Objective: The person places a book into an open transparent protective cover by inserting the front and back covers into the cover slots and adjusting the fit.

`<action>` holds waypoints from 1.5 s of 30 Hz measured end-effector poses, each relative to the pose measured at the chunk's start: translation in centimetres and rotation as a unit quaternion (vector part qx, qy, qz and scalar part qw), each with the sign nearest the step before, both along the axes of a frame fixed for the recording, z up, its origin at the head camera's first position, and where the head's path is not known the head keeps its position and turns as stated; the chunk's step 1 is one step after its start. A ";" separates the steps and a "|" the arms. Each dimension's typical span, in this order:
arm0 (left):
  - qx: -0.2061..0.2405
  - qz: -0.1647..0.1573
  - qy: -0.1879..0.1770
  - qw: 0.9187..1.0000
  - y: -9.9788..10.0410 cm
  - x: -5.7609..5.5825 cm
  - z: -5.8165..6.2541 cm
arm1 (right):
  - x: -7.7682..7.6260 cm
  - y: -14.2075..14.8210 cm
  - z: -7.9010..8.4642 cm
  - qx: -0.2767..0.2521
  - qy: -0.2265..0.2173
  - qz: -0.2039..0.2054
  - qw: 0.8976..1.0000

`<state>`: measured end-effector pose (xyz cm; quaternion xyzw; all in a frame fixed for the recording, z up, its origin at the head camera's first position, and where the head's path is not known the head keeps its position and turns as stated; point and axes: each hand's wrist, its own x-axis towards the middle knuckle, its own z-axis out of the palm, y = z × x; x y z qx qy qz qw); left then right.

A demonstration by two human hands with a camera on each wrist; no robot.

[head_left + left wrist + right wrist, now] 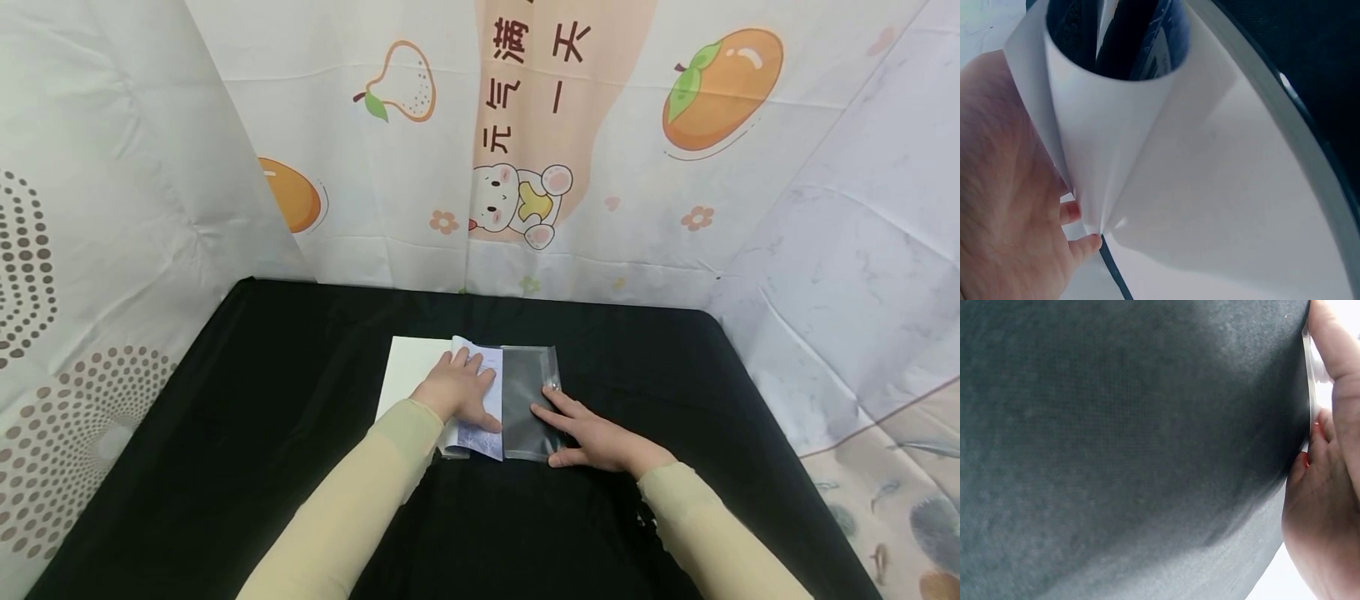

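A booklet with a white page (407, 367) lies on the black-covered table. Beside it a sheet with bluish-violet print (482, 442) is folded over, and in the left wrist view its white sheet (1116, 119) curves up into a loop. My left hand (459, 392) rests on the printed sheet with fingers spread. To its right lies a clear plastic cover (522, 383), dark from the cloth beneath. My right hand (600, 433) touches that cover's right edge with extended fingers. The right wrist view shows this hand (1325, 506) at the edge of the frame.
Black cloth (315, 350) covers the table around the booklet. A white curtain printed with fruit and a bear (510, 204) hangs behind the table. More patterned cloth hangs on the left (112, 208) and right (862, 292).
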<state>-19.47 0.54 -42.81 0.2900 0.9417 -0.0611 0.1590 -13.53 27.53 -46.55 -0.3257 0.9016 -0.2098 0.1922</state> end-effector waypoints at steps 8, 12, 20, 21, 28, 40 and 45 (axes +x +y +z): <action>0.001 -0.003 -0.006 1.000 0.0 -0.1 -0.4 | 0.0 0.0 0.1 0.002 -0.006 -0.004 1.000; 0.003 -0.006 -0.002 1.000 0.0 -0.1 -0.7 | 0.0 0.0 0.1 0.003 -0.010 -0.005 1.000; -0.007 -0.013 0.013 1.000 0.1 -0.1 -1.1 | 0.0 -0.1 0.2 -0.001 -0.003 0.000 1.000; -0.005 -0.014 0.015 1.000 0.1 -0.1 -1.2 | 0.0 0.0 0.2 -0.001 -0.003 0.000 1.000; 0.004 -0.016 0.032 0.999 0.0 0.0 -1.8 | 0.0 0.0 0.1 -0.001 -0.002 0.000 1.000; 0.027 -0.004 0.038 0.999 -0.1 0.2 -2.2 | -0.1 0.0 0.0 -0.002 -0.006 0.000 1.000; 0.041 0.007 0.045 0.998 -0.2 0.2 -2.4 | -0.1 0.1 -0.1 0.001 -0.007 -0.005 1.000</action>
